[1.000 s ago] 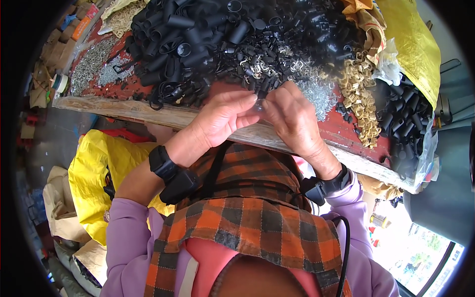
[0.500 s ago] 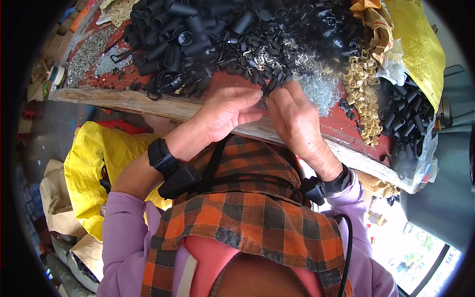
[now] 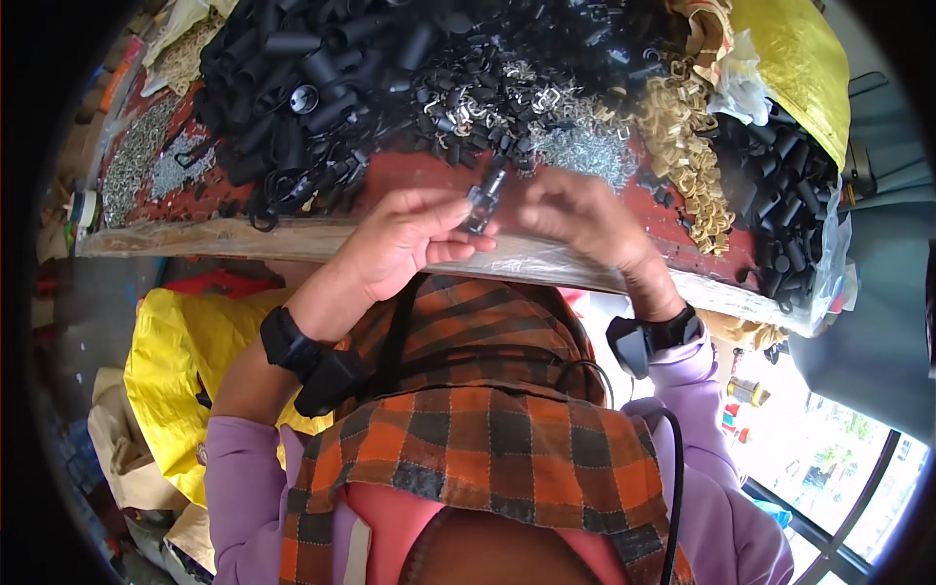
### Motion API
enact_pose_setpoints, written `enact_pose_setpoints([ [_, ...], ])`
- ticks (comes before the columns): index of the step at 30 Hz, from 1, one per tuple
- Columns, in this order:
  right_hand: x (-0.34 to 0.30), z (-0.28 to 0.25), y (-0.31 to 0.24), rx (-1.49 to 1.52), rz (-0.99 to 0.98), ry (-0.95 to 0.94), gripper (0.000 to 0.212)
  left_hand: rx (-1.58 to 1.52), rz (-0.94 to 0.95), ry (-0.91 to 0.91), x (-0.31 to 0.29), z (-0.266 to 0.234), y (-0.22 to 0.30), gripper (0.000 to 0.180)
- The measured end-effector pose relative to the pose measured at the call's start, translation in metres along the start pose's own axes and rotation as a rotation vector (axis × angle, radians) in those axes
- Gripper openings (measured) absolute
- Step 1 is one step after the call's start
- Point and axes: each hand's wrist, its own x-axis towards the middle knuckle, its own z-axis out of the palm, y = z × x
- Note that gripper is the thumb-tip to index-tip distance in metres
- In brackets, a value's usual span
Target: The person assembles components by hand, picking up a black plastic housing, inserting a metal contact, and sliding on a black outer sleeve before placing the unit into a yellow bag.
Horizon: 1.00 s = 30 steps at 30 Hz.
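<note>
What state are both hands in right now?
Left hand: holding a small dark part.
Right hand: motion-blurred, fingers partly curled; can't tell if holding anything.

The right hand (image 3: 589, 220) is blurred, its grip unclear. The left hand (image 3: 405, 239) partly hides a small dark part (image 3: 484, 201). The view's top edge cuts off the black tubes (image 3: 319, 66).

Worktop (image 3: 414, 177) red, edge (image 3: 292, 240) pale brown. Held piece (image 3: 481, 210) dark. Tubes (image 3: 292, 44) black; clips (image 3: 687, 146) gold; small bits (image 3: 585, 153) silver-grey. Apron (image 3: 487, 434) checked orange and charcoal, pale stitching. Sleeves (image 3: 244, 473) lilac, shirt (image 3: 395, 507) coral-pink, wristbands (image 3: 331, 378) black. Lower-left sack (image 3: 180, 361) bright yellow; upper-right sack (image 3: 799, 73) likewise.
</note>
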Motion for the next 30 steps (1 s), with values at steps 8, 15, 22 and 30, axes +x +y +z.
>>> enact_pose_setpoints([
  [8, 0.025, -0.064, 0.057, -0.925, 0.017, 0.530, 0.011, 0.006, -0.016, 0.070, 0.008, -0.002, -0.005, 0.022],
  [15, 0.034, -0.068, 0.083, -1.113, 0.138, 0.437, 0.011, 0.009, -0.013, 0.168, 0.005, -0.010, -0.006, 0.022],
  [22, 0.027, -0.068, 0.073, -0.713, 0.134, 0.611, 0.009, 0.006, 0.045, 0.172, 0.011, -0.007, -0.005, 0.022],
  [30, 0.030, -0.071, 0.082, -1.224, -0.008, 0.366, 0.020, -0.021, 0.054, 0.165, 0.008, -0.011, -0.008, 0.023],
])
